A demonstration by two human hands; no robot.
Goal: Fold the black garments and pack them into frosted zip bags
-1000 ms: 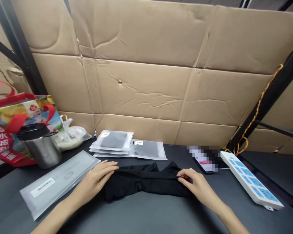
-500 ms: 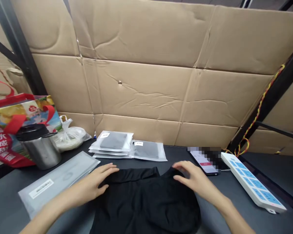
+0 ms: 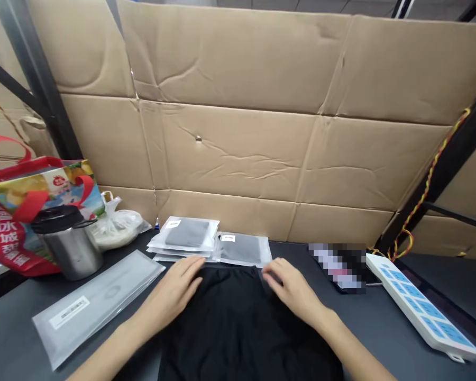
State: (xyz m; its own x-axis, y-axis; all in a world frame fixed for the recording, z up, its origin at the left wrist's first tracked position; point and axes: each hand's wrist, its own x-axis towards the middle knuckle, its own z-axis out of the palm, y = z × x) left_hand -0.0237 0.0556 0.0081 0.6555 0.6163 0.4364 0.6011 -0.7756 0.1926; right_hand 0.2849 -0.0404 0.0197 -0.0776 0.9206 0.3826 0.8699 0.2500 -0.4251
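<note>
A black garment with a waistband (image 3: 241,323) lies spread in front of me, its top edge slightly gathered and its lower part running out of view. My left hand (image 3: 178,286) rests at the upper left edge, fingers stretched forward and thumb apart on the cloth. At the opposite top corner, my right hand (image 3: 289,283) touches the edge with loosely bent fingers, a gap showing between thumb and forefinger. Just beyond the waistband are a stack of frosted bags with dark contents (image 3: 188,233) and a similar single bag (image 3: 244,248).
A long frosted packet with a barcode label (image 3: 99,301) lies at left. Behind it stand a steel mug (image 3: 73,248), a red carrier bag (image 3: 16,233) and a knotted plastic bag (image 3: 119,227). At right are a phone (image 3: 337,270) and a power strip (image 3: 424,312). Cardboard (image 3: 230,143) walls the back.
The folded-over, uneven waistband now lies flatter and further forward. Both my hands have moved closer together, the right one leftward, and the raised right corner of cloth has come down.
</note>
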